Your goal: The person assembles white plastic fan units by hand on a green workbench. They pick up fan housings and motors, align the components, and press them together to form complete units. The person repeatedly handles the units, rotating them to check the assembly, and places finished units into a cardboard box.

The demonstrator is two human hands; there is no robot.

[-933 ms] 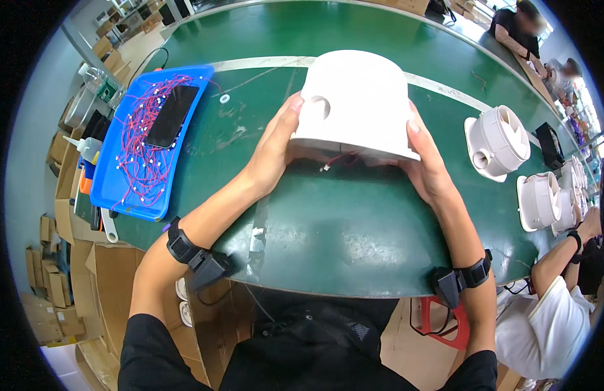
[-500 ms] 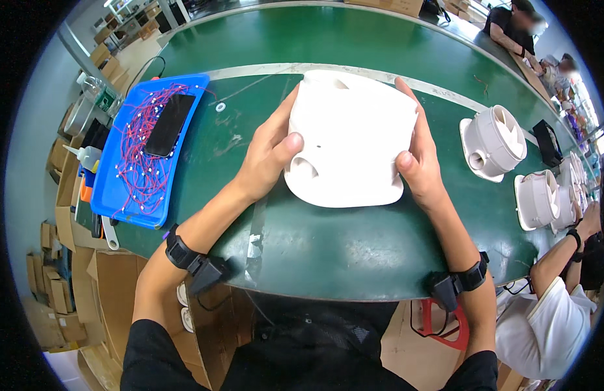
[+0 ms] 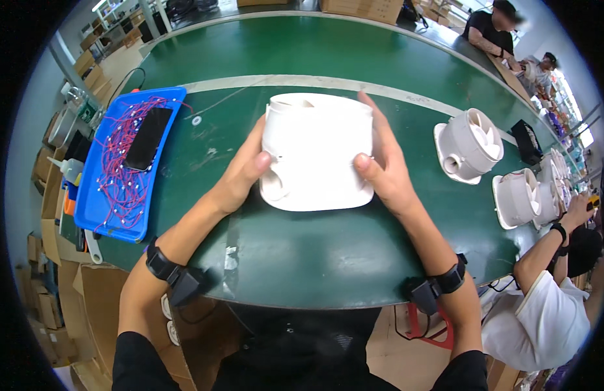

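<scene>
With left hand [image 3: 240,177] and right hand [image 3: 392,174], clasping white housing [image 3: 321,156] from opposite sides, apparently for balance; clear of blue tray [image 3: 92,210].

No legible lettering, green label [image 3: 88,113] on clear bottle [image 3: 76,98] too small to read

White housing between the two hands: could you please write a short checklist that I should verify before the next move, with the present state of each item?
1. Left hand on the left side of the white housing: ok.
2. Right hand on its right side: ok.
3. Housing apart from the blue tray: ok.
4. Wires in the tray uncovered: not ok, a black phone lies on them.
5. Inside of the housing: cannot tell, hidden.
6. Housing resting on the table: cannot tell.
</scene>
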